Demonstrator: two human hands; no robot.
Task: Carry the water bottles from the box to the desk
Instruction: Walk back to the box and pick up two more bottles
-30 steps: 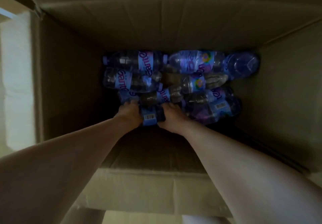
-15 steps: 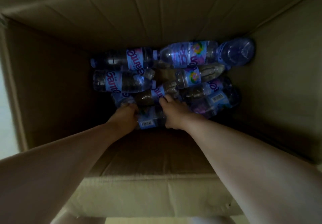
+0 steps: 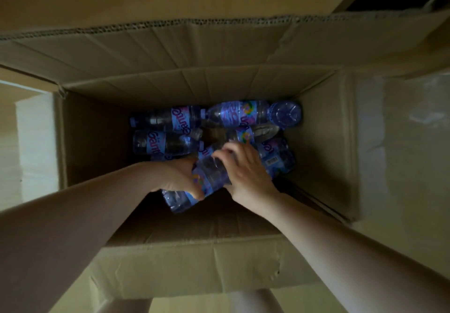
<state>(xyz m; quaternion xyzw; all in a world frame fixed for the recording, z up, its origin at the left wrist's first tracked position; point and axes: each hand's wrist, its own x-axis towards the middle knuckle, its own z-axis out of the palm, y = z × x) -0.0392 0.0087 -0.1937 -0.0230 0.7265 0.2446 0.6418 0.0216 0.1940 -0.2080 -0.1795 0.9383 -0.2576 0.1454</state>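
Both hands are inside the open brown cardboard box [image 3: 323, 142]. The left hand [image 3: 179, 177] and right hand [image 3: 244, 166] each grasp, fingers curled, one clear plastic water bottle with a purple label [image 3: 209, 178], held tilted between them above the box floor. The remaining clear purple-labelled bottles [image 3: 219, 122] lie on their sides, heaped against the far wall of the box.
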